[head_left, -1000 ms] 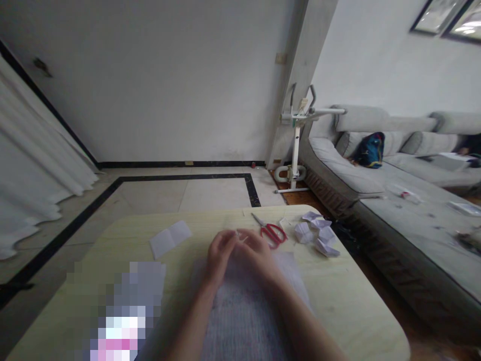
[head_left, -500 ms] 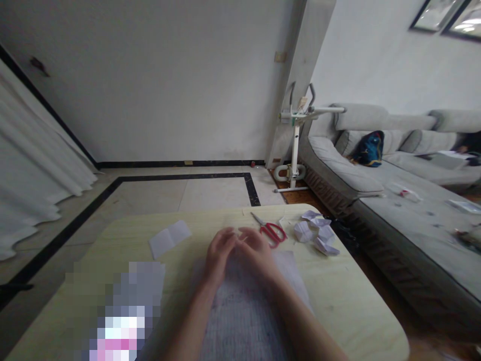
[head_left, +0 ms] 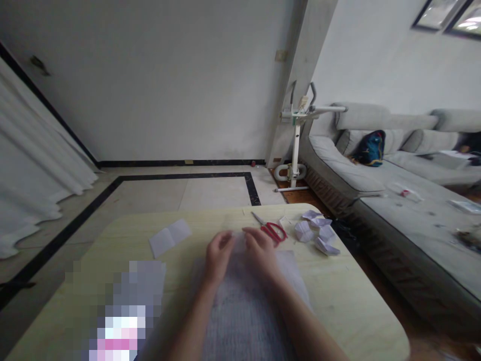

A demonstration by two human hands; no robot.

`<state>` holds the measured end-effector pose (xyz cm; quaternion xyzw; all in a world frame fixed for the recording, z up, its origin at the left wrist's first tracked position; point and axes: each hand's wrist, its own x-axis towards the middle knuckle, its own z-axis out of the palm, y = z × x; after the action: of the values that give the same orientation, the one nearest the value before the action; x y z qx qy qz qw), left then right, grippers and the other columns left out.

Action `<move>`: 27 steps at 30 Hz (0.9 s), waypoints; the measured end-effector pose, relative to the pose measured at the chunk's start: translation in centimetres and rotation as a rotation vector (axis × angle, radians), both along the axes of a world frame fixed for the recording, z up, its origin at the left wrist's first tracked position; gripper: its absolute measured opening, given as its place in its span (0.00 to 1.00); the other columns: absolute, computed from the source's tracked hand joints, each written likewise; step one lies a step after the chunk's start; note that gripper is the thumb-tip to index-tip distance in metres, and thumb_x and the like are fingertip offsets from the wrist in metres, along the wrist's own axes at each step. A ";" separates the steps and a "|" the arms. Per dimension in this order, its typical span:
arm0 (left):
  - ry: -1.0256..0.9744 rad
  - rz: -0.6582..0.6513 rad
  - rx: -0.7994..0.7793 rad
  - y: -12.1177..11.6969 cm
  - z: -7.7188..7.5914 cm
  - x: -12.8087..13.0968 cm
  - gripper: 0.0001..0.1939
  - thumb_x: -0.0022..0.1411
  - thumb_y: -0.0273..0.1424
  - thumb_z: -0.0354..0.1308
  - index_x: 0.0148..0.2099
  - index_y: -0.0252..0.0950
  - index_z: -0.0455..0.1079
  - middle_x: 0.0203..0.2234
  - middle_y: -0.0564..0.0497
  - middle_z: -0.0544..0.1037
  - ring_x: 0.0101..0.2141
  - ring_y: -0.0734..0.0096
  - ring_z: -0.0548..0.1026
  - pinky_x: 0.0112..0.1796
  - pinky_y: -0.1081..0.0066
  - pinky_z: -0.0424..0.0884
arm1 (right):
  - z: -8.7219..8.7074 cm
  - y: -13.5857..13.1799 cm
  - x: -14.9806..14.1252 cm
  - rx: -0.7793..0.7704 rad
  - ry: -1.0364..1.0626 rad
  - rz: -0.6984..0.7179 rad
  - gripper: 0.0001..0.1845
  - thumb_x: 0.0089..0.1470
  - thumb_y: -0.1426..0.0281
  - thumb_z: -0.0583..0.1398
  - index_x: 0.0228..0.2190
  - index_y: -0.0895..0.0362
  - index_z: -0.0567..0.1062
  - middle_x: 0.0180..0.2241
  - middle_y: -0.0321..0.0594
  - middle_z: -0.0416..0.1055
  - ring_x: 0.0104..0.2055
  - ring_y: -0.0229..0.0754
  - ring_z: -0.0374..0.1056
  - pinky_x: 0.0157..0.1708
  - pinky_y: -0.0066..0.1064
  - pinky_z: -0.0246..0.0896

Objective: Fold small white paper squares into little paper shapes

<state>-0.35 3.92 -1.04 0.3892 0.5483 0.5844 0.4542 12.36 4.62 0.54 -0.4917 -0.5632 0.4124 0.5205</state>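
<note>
Room: a pale wall (head_left: 169, 90) stands ahead, with a light wooden table (head_left: 361, 306) in front of the person.
Small paper: a white piece (head_left: 239, 242), held at the table's middle, upper end pointing toward the far edge; its outline is partly behind fingers, so its long axis is hard to judge.
Left hand: this hand (head_left: 219, 254) is at the paper's left edge, thumb and fingertips seemingly pinched on it.
Right hand: the other hand (head_left: 262, 250) mirrors it at the right edge, fingertips also apparently pinched on the paper, though blur softens the contact.
Nearer hand: neither clearly; the paper spans the narrow gap between both sets of fingertips.
Under the forearms: a greyish sheet (head_left: 248, 321), reaching toward the person.
Beyond the right hand: red-handled scissors (head_left: 265, 224), blades pointing away and leftward.
Farther right: a cluster of folded papers (head_left: 303, 231).
Far left: a creased paper (head_left: 170, 238), well apart from the left hand.
Past the table: a grey sofa (head_left: 409, 225) at right.
</note>
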 end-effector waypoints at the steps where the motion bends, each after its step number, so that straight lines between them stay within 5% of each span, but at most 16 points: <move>1: 0.030 0.006 0.012 0.0 0.0 0.0 0.15 0.49 0.36 0.64 0.37 0.32 0.74 0.32 0.47 0.79 0.35 0.65 0.76 0.38 0.69 0.71 | -0.2 0.0 0.0 0.012 -0.024 -0.003 0.12 0.50 0.69 0.57 0.36 0.59 0.77 0.32 0.43 0.75 0.33 0.43 0.70 0.33 0.32 0.65; 8: 0.157 -0.023 0.072 -0.3 0.3 -0.3 0.12 0.54 0.37 0.59 0.35 0.32 0.74 0.29 0.47 0.79 0.31 0.66 0.77 0.32 0.72 0.72 | -1.4 0.2 0.2 0.095 -0.127 -0.044 0.15 0.48 0.75 0.57 0.39 0.58 0.77 0.33 0.43 0.75 0.32 0.41 0.69 0.32 0.31 0.65; 27: 0.422 -0.029 0.150 -0.6 0.0 -0.8 0.07 0.55 0.32 0.56 0.33 0.35 0.74 0.23 0.51 0.78 0.26 0.68 0.76 0.29 0.74 0.69 | -1.0 0.2 0.4 0.111 -0.117 -0.002 0.13 0.50 0.75 0.57 0.38 0.57 0.77 0.33 0.42 0.75 0.34 0.42 0.69 0.34 0.32 0.64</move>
<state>-1.12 3.35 -1.07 0.5434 0.5804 0.5226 0.3078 12.76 4.79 -0.47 -0.4859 -0.6142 0.3505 0.5136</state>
